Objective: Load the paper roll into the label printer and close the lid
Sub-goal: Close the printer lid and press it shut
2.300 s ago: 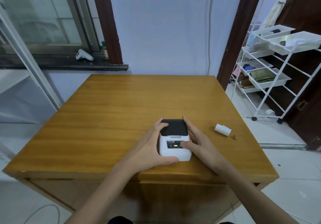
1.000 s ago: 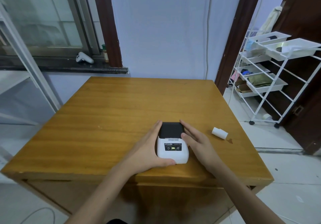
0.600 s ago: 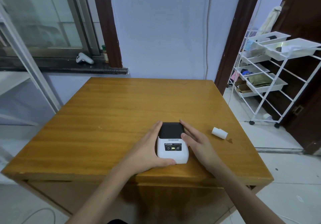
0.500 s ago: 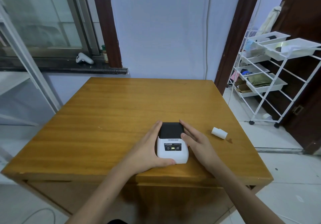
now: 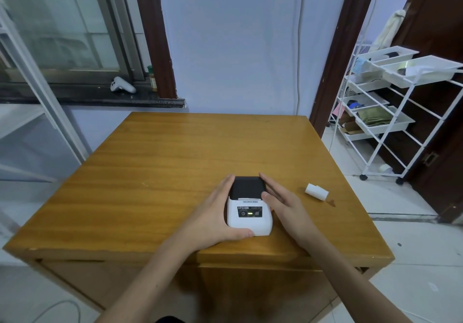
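A small white label printer (image 5: 249, 208) with a black lid, shut, and a lit green light stands near the front edge of the wooden table (image 5: 175, 160). My left hand (image 5: 215, 215) clasps its left side, thumb curled under the front corner. My right hand (image 5: 283, 205) lies against its right side, thumb on the lid's right edge, fingers stretched along the side. A white paper roll (image 5: 317, 191) lies on the table to the right, apart from both hands.
A white wire trolley (image 5: 390, 112) with trays stands on the floor to the right of the table. A white game controller (image 5: 122, 85) lies on the window sill behind. The table's front edge is just below the printer.
Since the oldest frame the view has shifted slightly and my right thumb has moved from the control panel up to the lid's edge. Over the last second nothing has visibly moved.
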Tool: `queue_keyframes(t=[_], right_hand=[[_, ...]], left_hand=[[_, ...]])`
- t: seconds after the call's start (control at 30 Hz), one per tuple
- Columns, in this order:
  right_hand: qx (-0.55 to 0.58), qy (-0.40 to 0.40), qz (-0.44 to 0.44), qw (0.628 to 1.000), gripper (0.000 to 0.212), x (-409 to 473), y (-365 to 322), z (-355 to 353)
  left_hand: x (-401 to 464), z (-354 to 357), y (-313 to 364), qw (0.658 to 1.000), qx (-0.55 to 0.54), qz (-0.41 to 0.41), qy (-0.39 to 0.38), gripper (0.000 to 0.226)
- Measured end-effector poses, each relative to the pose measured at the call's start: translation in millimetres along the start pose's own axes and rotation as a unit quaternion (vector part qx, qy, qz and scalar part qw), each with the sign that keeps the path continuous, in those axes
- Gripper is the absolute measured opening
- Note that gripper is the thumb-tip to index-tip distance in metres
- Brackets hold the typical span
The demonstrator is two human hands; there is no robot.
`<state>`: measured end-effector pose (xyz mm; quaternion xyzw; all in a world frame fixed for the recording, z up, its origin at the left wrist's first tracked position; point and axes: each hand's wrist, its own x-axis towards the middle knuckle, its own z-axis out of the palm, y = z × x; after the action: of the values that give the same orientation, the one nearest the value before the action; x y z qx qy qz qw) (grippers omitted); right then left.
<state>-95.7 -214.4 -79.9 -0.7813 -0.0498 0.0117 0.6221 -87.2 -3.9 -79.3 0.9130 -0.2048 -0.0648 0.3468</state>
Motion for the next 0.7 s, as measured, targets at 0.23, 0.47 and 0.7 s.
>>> queue_keyframes(t=[0.23, 0.47, 0.7], right_hand=[[-0.006, -0.002, 0.000, 1.000, 0.046, -1.5, -1.8, 0.1], [-0.015, -0.002, 0.009, 1.000, 0.043, -2.3, -2.8, -0.2], [-0.023, -0.039, 0.019, 0.999, 0.058, -3.0, -4.5, -1.4]], left_hand=[[-0.1, 0.6, 0.0, 1.000, 0.004, 0.001, 0.000, 0.130], [-0.3, 0.7, -1.5, 1.000, 0.000, 0.003, 0.003, 0.130], [0.6, 1.0, -2.5, 1.000, -0.006, 0.006, 0.009, 0.130]])
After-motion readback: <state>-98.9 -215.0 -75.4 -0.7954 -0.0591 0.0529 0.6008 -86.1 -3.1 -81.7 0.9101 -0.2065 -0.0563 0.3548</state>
